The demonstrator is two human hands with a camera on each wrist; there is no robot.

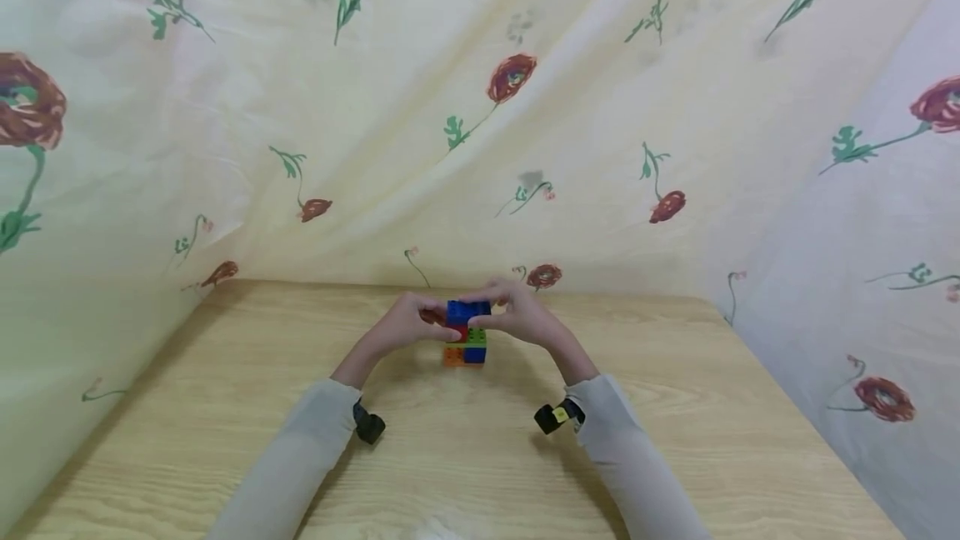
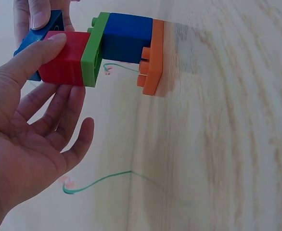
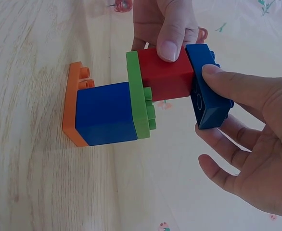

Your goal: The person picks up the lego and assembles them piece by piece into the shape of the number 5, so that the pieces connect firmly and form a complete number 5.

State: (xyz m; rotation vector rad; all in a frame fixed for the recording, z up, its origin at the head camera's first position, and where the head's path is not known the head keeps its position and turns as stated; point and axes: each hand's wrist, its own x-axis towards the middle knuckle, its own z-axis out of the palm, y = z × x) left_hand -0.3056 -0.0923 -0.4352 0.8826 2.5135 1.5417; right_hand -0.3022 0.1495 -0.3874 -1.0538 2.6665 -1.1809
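A stack of toy building bricks stands on the table. At its base lies a flat orange brick (image 2: 155, 57), bearing a blue block (image 3: 105, 115) on the right half. Over that block sits a flat green brick (image 3: 140, 106) with a red block (image 3: 165, 74) on its left half. My left hand (image 1: 405, 326) pinches the red block between thumb and fingers. Thumb and fingers of my right hand (image 1: 521, 317) hold a longer blue brick (image 3: 210, 91) at the top of the red block, its right end overhanging. In the right wrist view this brick tilts slightly; whether it is pressed fully on, I cannot tell.
The pale wooden table (image 1: 465, 457) spreads around the stack. Behind it and at both sides hangs a cream cloth (image 1: 390, 123) printed with red flowers. Each wrist carries a small black camera (image 1: 369, 423) on a strap.
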